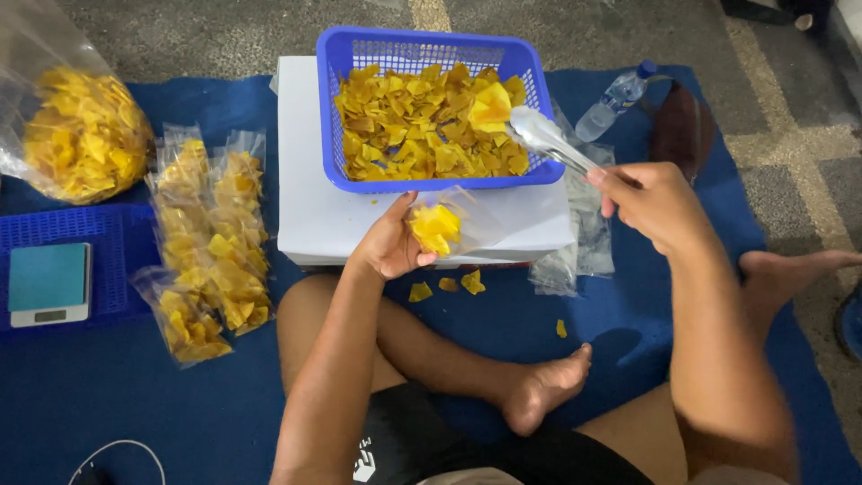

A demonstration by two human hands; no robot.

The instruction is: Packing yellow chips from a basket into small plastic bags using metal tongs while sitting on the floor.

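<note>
My left hand [388,242] holds a small clear plastic bag [449,224] part-filled with yellow chips, just in front of the white box [314,216]. My right hand [654,202] grips metal tongs [549,139] whose tips pinch yellow chips over the right side of the blue basket [350,54]. The basket stands on the white box and is full of yellow chips [413,126].
Several filled small bags [211,242] lie on the blue mat [108,395] at left. A large clear bag of chips [81,130] sits far left, a small scale [49,283] on a blue lid below it. Empty bags [584,242], a water bottle [615,99] and loose chips [449,286] lie nearby.
</note>
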